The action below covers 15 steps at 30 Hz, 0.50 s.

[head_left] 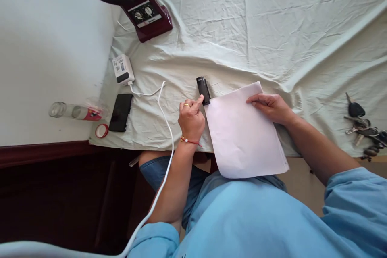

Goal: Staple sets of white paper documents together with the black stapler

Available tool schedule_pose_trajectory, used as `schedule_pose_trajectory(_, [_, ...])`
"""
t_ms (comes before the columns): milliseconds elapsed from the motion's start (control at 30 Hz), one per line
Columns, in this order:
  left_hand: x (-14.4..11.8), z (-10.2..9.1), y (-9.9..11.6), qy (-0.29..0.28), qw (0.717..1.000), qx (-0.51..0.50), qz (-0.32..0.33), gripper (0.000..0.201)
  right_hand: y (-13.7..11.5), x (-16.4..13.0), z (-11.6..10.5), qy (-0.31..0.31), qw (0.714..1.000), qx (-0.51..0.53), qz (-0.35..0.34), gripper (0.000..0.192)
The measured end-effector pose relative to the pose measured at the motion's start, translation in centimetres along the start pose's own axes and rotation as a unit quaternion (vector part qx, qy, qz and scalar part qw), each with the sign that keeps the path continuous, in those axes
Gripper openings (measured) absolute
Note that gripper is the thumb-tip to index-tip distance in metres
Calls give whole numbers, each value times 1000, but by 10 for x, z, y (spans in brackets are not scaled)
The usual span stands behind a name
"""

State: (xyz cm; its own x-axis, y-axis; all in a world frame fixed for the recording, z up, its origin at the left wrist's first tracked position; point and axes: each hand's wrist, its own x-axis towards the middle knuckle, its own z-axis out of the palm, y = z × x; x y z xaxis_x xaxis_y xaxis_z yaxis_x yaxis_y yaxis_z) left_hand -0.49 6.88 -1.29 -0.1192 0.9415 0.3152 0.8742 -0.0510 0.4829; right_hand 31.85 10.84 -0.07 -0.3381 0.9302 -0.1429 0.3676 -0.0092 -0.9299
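A small black stapler [203,90] lies on the cloth, its near end at the top left corner of a stack of white paper sheets [244,137]. My left hand [191,119] is closed, with one digit extended and pressing on the stapler's near end. It wears a ring and a red string bracelet. At the stack's upper right edge, my right hand [272,107] pinches the sheets, thumb underneath out of sight. The lower part of the stack reaches past the table edge, over my lap.
A dark red fan [152,18] stands at the back left. Left of my hands are a white device [123,69] with a white cable [165,113], a black phone [121,113], a glass bottle [75,112] and a red-rimmed lid [101,130]. Keys [363,127] lie far right.
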Motion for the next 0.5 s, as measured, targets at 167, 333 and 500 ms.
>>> schedule_pose_trajectory(167, [-36,-6,0,39,999,-24,0,55,1,0,-2,-5,1000,-22,-16,32])
schedule_pose_trajectory(333, [-91,-20,-18,37,999,24,3,39,0,-1,-2,-2,999,-50,-22,27])
schedule_pose_trajectory(500, [-110,-19,-27,33,999,18,-3,35,-3,-3,-3,5,996,-85,-22,24])
